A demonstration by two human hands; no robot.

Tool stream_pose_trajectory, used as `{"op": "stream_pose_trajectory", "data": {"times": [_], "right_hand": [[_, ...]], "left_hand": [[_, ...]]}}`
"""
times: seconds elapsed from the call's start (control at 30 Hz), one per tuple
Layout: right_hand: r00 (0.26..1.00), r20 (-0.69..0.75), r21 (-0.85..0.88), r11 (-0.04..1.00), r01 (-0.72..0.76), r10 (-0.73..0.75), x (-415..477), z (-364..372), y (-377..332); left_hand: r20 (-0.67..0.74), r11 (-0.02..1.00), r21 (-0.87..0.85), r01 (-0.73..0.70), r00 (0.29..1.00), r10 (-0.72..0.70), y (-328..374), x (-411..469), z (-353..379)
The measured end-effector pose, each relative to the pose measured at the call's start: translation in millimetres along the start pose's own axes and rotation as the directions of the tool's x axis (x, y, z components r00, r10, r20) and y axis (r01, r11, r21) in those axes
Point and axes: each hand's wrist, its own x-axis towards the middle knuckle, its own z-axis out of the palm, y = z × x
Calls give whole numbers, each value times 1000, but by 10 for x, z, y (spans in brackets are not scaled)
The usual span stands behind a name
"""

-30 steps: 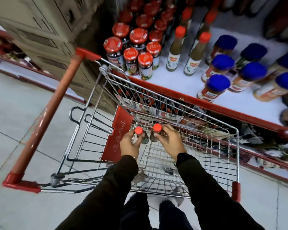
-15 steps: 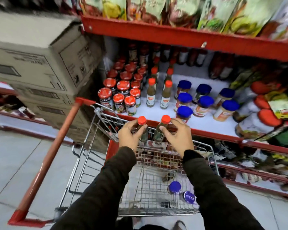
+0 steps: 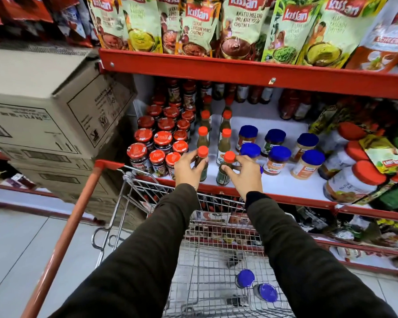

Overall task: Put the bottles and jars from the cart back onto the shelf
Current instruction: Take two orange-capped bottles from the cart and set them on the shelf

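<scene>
My left hand (image 3: 187, 169) grips a dark sauce bottle with an orange cap (image 3: 202, 152) at the front of the white shelf (image 3: 283, 182). My right hand (image 3: 246, 174) grips a second orange-capped bottle (image 3: 229, 156) just to the right of it. Both bottles stand upright near the shelf's red front lip, in line with two rows of like bottles (image 3: 224, 143) behind them. Two blue-lidded jars (image 3: 245, 278) lie in the wire cart (image 3: 207, 267) below my arms.
Red-lidded jars (image 3: 162, 140) crowd the shelf to the left of my hands and blue-lidded jars (image 3: 278, 154) stand to the right. Stacked cardboard boxes (image 3: 55, 115) sit left of the cart. The cart's orange handle (image 3: 71, 226) runs diagonally at left. Chutney pouches (image 3: 198, 24) fill the upper shelf.
Both hands have lifted the two orange-capped bottles out of the cart and carried them up and forward to the shelf's front edge. The view has tilted up.
</scene>
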Motion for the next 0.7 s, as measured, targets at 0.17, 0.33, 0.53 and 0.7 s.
{"op": "stream_pose_trajectory", "data": {"times": [0.17,0.33,0.53,0.7], "right_hand": [[998,19,6,998,-59,59,76,74,41],[996,57,-53,996,-72,75,135,126,31],[993,30,88,990,-115,113,-53,104,65],[991,133,141,989,-37,18,-577,77,334]], "left_hand": [[28,999,-7,52,998,-52,-132,50,59],[-23,998,25,60,998,-59,-165,81,113],[-31,997,9,78,996,-78,-160,-82,178],[-32,990,74,123,992,-121,-305,-656,351]]}}
